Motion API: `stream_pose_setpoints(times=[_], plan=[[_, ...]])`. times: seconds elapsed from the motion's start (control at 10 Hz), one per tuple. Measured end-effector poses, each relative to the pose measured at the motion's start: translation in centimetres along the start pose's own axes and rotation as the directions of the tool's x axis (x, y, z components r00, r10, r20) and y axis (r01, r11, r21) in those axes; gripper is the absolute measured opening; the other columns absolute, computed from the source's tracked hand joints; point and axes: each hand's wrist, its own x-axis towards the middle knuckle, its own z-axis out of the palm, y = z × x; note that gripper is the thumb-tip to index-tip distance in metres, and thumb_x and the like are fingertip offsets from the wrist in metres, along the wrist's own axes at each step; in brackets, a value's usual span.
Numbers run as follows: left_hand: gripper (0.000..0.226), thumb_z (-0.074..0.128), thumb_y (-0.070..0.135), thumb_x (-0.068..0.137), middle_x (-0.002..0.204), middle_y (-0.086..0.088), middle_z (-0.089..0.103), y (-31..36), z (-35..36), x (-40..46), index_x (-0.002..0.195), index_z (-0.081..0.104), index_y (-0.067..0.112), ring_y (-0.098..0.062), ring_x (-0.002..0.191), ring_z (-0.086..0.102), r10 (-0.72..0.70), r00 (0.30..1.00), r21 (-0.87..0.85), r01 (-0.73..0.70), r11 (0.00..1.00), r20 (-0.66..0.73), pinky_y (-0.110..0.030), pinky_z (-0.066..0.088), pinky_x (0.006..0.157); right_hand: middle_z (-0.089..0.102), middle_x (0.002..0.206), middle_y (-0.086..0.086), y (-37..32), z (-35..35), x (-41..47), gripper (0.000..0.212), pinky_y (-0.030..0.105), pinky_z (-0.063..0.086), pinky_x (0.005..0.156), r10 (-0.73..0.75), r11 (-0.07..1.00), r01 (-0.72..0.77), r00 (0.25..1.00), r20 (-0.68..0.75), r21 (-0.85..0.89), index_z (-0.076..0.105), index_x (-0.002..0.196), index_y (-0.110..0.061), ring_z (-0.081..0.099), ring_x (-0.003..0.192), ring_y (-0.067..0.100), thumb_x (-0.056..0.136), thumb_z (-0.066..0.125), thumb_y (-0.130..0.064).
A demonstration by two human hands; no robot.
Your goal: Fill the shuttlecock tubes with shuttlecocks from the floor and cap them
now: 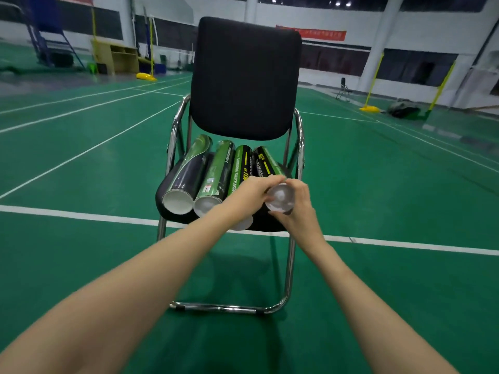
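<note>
Four shuttlecock tubes lie side by side on the chair seat [172, 182], their far ends propped up towards the backrest and their near ends facing the camera. The leftmost tube [189, 176], green and dark, shows an open white mouth. The second tube [217, 175], green with small print, touches it and shows something pale inside its mouth. The third tube [239, 168] is green and black with yellow lettering (its near end is mostly hidden). The rightmost tube [266, 161], black and green, carries a translucent cap [279, 198] at its near end.
</note>
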Motion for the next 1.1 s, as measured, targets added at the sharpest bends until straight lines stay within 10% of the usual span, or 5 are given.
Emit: stream_pose_setpoints(times=[0.3,0.6,1.1], plan=[[0.026,0.052,0.018,0.094,0.108,-0.007,0.069,-3.7,0.3,1.1,0.115,0.066,0.014,-0.022,0.098,0.062,-0.078,0.992,0.252,0.05,0.966,0.101,-0.037,0.046,0.09,0.034,0.137,0.015,3.3,4.9,-0.9,0.068,0.031,0.041,0.098,0.003,0.999,0.0,0.998,0.065,-0.05,0.036,0.132,-0.004,0.039,0.119,0.016,0.074,0.073,-0.002],[0.034,0.045,0.038,0.095,0.106,0.0,0.067,-3.0,0.5,0.0,0.124,0.057,0.025,-0.017,0.081,0.057,-0.136,0.984,0.355,0.086,0.931,0.118,-0.029,0.047,0.067,0.029,0.146,-0.01,2.6,2.3,-1.0,0.077,0.035,0.048,0.078,0.123,0.985,-0.088,0.96,0.251,-0.147,0.029,0.137,-0.025,0.041,0.123,0.013,0.075,0.075,-0.028],[0.053,0.062,0.044,0.083,0.127,0.003,0.055,-0.4,-4.8,-4.3,0.129,0.051,0.019,-0.011,0.116,0.048,-0.203,0.968,0.014,0.203,0.979,0.147,-0.025,0.038,0.096,0.035,0.145,0.001,-3.3,-3.4,-0.2,0.06,0.031,0.032,0.104,0.201,0.979,-0.172,0.903,0.379,-0.108,0.031,0.139,-0.019,0.037,0.13,0.016,0.088,0.059,-0.032]])
